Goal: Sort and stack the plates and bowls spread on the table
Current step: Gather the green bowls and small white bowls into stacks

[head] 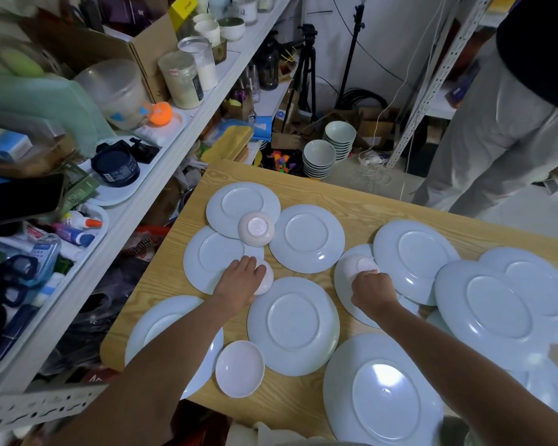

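Several pale blue plates, such as the middle one (293, 326), lie spread and overlapping on a wooden table (361, 201). Pinkish-white bowls sit among them. One bowl (256, 229) rests upside down on the far left plates. An upright bowl (239, 368) stands near the front. My left hand (241, 281) grips an upside-down bowl (266, 280) at the left. My right hand (372, 292) grips another bowl (358, 267), tilted, over a plate at the centre right.
Cluttered white shelves (161, 169) with jars, boxes and tubes run along the left of the table. Two stacks of green bowls (327, 149) stand on the floor beyond the table. A person in grey trousers (503, 133) stands at the far right.
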`<state>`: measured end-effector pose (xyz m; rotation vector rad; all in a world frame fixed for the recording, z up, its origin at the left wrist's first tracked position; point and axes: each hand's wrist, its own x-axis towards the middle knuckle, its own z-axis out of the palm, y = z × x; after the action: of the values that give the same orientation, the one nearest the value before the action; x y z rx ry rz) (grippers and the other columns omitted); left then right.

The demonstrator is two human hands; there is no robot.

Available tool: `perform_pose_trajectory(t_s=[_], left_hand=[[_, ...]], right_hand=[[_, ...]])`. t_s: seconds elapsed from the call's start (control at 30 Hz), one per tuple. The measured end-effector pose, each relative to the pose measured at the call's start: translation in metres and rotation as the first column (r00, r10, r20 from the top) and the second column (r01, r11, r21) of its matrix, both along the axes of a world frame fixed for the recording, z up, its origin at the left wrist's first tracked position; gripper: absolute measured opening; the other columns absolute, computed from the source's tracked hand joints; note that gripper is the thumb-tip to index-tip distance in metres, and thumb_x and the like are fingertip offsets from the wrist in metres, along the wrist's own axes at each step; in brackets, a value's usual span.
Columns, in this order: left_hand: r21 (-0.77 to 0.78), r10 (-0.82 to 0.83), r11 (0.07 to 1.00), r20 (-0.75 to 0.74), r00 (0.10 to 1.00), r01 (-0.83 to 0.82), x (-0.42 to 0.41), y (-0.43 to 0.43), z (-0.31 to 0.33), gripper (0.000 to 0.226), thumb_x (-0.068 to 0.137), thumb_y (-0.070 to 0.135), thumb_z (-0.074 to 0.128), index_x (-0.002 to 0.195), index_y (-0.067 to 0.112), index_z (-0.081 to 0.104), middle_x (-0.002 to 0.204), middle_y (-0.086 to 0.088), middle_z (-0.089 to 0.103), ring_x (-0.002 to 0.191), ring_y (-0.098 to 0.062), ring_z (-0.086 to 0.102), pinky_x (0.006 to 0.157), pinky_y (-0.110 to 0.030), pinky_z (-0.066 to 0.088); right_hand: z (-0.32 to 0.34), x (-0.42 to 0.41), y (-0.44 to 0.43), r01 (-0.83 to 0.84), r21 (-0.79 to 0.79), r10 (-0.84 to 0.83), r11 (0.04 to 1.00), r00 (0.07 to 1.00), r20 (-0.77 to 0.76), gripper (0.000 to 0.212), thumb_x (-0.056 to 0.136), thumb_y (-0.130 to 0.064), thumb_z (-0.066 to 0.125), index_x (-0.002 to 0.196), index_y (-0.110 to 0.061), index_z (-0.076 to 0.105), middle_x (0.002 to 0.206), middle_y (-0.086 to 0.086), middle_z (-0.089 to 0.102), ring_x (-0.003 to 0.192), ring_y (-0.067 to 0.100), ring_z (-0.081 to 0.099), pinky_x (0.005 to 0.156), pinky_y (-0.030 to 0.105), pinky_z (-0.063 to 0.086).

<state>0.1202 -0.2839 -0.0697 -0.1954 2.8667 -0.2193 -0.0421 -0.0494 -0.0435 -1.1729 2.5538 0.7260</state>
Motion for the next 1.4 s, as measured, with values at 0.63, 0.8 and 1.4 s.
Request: perform_pose_trajectory(t_s=[0.63, 0.8, 1.4], left_hand=[[0.112, 0.249, 0.966, -0.166, 0.954, -0.233, -0.003, 0.012, 0.014, 0.052, 0.026, 0.02, 0.093, 0.071, 0.006, 0.071, 0.045, -0.003, 0.052, 0.036, -0.015, 0.049, 0.029, -0.014, 0.028], [0.26, 0.559, 0.823, -0.21, 0.802, -0.506, 0.0, 0.018, 0.031, 0.026, 0.081, 0.024, 0.071, 0.092, 0.002, 0.061, 0.078, -0.01, 0.065, 0.069, -0.021, 0.065, 0.048, -0.026, 0.045], [0.819, 0.92, -0.189, 0.34, 0.193, -0.541, 0.03, 0.017, 0.014, 0.028, 0.078, -0.008, 0.061, 0.055, 0.002, 0.049, 0.094, -0.026, 0.068, 0.094, -0.04, 0.065, 0.074, -0.052, 0.058]], right_hand=[[0.031, 0.004, 0.014, 0.21, -0.155, -0.212, 0.965, 0.977, 0.004, 0.02, 0.088, -0.001, 0.044, 0.093, -0.017, 0.056, 0.094, -0.001, 0.065, 0.092, 0.017, 0.066, 0.065, 0.024, 0.033], [0.033, 0.009, 0.019, 0.268, -0.105, -0.27, 0.958, 0.963, -0.002, 0.026, 0.085, 0.001, 0.052, 0.109, -0.009, 0.056, 0.106, 0.002, 0.063, 0.095, 0.017, 0.066, 0.066, 0.023, 0.035], [0.04, 0.027, 0.022, 0.273, 0.004, -0.272, 0.962, 0.961, -0.038, 0.022, 0.086, -0.008, 0.055, 0.103, -0.02, 0.063, 0.062, -0.007, 0.039, 0.074, 0.011, 0.054, 0.064, 0.019, 0.037]])
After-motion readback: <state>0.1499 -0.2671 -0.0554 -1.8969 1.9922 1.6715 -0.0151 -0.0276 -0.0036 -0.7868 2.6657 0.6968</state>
